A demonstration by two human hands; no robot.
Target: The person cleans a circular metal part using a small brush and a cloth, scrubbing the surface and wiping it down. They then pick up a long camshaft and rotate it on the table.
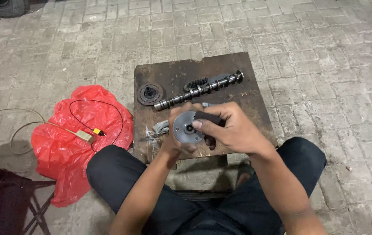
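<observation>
- Gripping a round grey metal disc (189, 127) above the surface (255, 109), the left hand (177, 143) cups it from below.
- Right hand (229, 128) is closed on a dark tool (210, 117), thumb on the disc face.
- Disc looks heavy, rigid, possibly oily; hold by the rim.
- One camshaft (199, 90), one dark pulley (150, 93).

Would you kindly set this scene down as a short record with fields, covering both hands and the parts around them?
Setting: person seated at a low wooden table on brick paving
Left hand: holds a round grey metal disc from below
Right hand: grips a dark piece against the disc, thumb on its face
On table: camshaft, dark round part, grey rag
On ground, to the person's left: red plastic bag, black wire
</observation>
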